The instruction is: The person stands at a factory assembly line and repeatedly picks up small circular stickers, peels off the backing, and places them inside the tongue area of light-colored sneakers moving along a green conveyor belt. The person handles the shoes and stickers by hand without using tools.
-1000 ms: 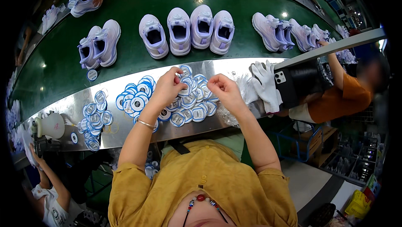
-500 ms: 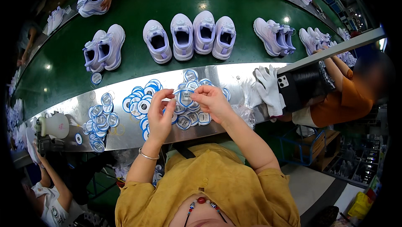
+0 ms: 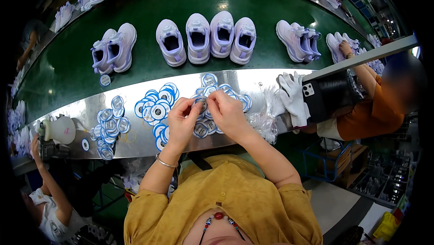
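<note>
A round blue-rimmed paper tag [image 3: 202,105] is pinched between my two hands, largely covered by the fingers. My left hand [image 3: 181,125] grips its left side with thumb and fingertips. At its right side, the closed fingertips of my right hand [image 3: 229,117] meet it; whether they also hold a thin string I cannot make out. Under and behind my hands spreads a pile of similar tags [image 3: 209,80]. Another heap of round tags [image 3: 158,111] lies just left of my left hand, and a third pile [image 3: 108,126] is farther left on the metal ledge.
Pale lilac sneakers [image 3: 198,41] stand on the green belt [image 3: 144,5] beyond the ledge. To the right are a bundle of white strings [image 3: 271,102], white gloves [image 3: 294,98] and a phone [image 3: 312,100]. A dispenser [image 3: 61,130] stands left. Co-workers are on several sides.
My hands have come together: the left fingers, apart before, now close on the tag, and the right hand has shifted slightly left. A co-worker's hand at the right has reached the shoes.
</note>
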The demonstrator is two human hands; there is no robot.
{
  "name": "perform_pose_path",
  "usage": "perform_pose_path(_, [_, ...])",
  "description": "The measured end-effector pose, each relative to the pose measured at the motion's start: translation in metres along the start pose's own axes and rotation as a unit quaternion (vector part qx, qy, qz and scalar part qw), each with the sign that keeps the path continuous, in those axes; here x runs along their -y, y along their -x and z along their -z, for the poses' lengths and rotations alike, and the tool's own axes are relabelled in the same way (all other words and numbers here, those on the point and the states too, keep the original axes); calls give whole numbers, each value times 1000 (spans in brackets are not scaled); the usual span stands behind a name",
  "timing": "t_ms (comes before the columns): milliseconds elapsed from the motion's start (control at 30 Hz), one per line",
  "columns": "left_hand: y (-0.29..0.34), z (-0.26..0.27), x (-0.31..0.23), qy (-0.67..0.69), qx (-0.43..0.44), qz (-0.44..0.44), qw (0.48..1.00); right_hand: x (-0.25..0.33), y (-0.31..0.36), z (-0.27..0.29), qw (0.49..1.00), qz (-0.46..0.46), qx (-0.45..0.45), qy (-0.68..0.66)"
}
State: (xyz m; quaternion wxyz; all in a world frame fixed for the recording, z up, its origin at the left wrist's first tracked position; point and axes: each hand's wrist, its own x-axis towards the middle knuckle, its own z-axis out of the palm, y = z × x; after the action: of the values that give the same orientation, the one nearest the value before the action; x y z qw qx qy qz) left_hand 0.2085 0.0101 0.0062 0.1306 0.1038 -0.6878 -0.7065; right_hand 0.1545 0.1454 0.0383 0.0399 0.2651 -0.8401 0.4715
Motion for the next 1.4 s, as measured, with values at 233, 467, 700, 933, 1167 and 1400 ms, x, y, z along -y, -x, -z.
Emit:
perform_pose_path(233, [11, 5, -9, -47, 28, -96, 994, 1, 11, -10, 993, 53, 23, 98])
perform_pose_path(467, [24, 20, 2, 270, 53, 135, 952, -1, 20, -19, 995, 78, 60, 12])
perform_pose_path(700, [27, 31, 2, 259, 7, 146, 955, 7, 19, -33, 992, 93, 89, -15])
perform_pose_path(933, [32, 59, -4, 134, 45, 167, 976, 17, 10, -34, 940, -128, 266, -169])
perform_pose_path(1167, [13, 101, 15, -446, -80, -135, 881, 13, 6, -43, 954, -121, 235, -145])
perform_pose_path(1400, [3, 113, 22, -387, -70, 27, 919, 10, 3, -52, 957, -126, 230, -124])
